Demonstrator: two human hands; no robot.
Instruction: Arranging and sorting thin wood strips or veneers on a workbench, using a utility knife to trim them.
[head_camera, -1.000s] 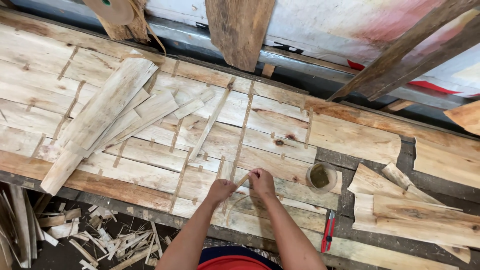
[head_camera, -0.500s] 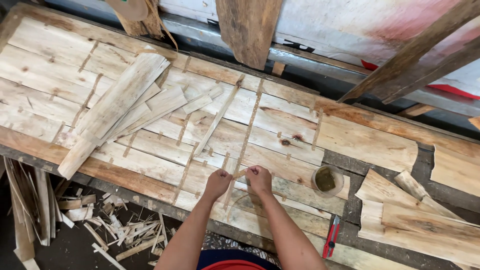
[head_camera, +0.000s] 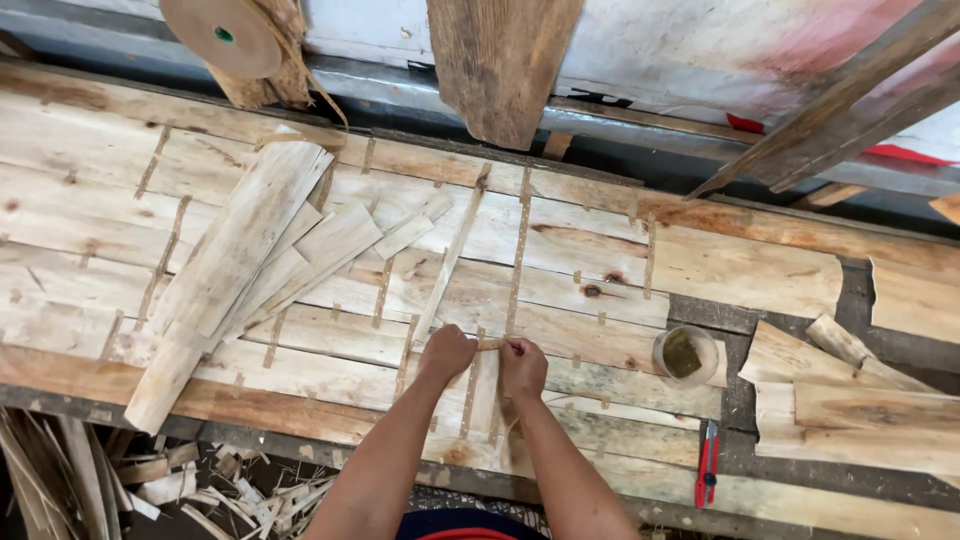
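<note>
Since a second ago both hands have stayed at the near-centre seam while the view shifted, bringing a roll of brown tape (head_camera: 222, 35) into sight far left. The left hand (head_camera: 445, 352) and right hand (head_camera: 523, 366), close together, each pinch one end of a short tape strip (head_camera: 489, 344) held across the veneer sheet (head_camera: 560, 290). Open sheet lies far of the hands; left lies one pile of loose veneer strips (head_camera: 240, 260), right one glue cup (head_camera: 685, 354), and one red cutter (head_camera: 707, 464) by the near edge.

- Bright, even daylight; soft shadows, no harsh glare.
- Pale veneer sheets (head_camera: 560, 250) sharp at centre.
- Slight wide-angle bending toward 9 and 3 o'clock edges.
</note>
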